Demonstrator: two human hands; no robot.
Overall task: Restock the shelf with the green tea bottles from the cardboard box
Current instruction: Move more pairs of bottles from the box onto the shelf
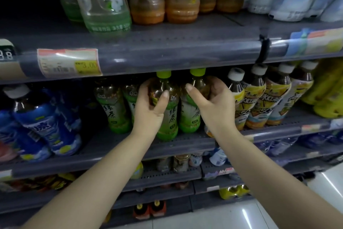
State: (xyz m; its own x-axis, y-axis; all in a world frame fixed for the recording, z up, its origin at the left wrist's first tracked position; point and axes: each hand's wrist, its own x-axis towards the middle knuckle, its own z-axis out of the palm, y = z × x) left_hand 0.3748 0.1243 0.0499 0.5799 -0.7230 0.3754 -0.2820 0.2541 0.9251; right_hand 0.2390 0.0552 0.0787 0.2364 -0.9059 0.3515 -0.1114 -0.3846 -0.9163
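On the grey metal middle shelf (115,147), a left hand (150,110) and right hand (213,106) each wrap curled fingers around full, green-capped plastic green tea bottles (168,115); likely heavy, slick, best gripped mid-body.

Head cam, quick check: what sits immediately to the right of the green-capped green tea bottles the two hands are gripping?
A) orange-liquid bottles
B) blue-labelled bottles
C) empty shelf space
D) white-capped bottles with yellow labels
D: right of the green-capped green tea bottles held by the left hand and right hand stand white-capped, yellow-labelled bottles on the same grey shelf.
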